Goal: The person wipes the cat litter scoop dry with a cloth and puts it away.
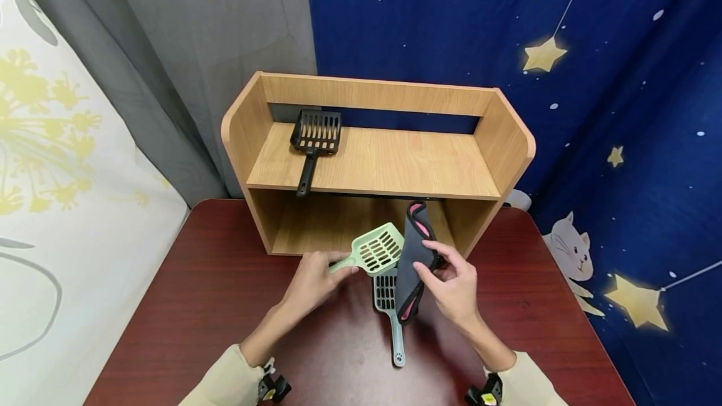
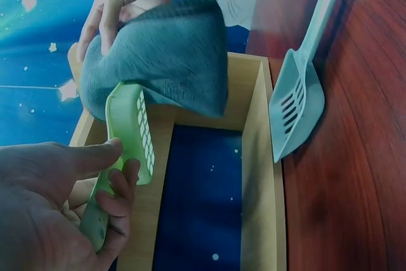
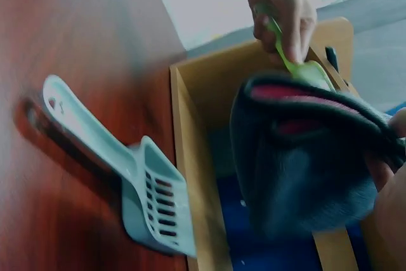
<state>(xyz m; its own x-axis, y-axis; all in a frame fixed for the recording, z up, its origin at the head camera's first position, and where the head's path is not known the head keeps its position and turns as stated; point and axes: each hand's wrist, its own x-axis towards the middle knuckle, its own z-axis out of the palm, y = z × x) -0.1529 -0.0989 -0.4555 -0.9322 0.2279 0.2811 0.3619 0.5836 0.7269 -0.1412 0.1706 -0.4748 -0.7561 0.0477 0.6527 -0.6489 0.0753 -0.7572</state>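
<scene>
In the head view my left hand [image 1: 317,281] grips the handle of a light green slotted litter scoop [image 1: 379,248]. My right hand [image 1: 454,281] pinches a folded dark grey cloth [image 1: 410,262] with black edging and a pink inner side. The cloth's edge meets the green scoop's head in this view. Below both, a pale blue-grey litter scoop [image 1: 397,337] lies on the table, its handle toward me and part of its head hidden by the cloth. In the left wrist view the green scoop [image 2: 130,125] tilts up against the cloth [image 2: 165,61].
A wooden two-tier shelf [image 1: 372,190] stands at the back of the dark red table [image 1: 225,306]. On its upper board rests a black slotted scoop [image 1: 317,133], handle overhanging the front edge. Grey and blue star-patterned curtains [image 1: 429,17] hang behind.
</scene>
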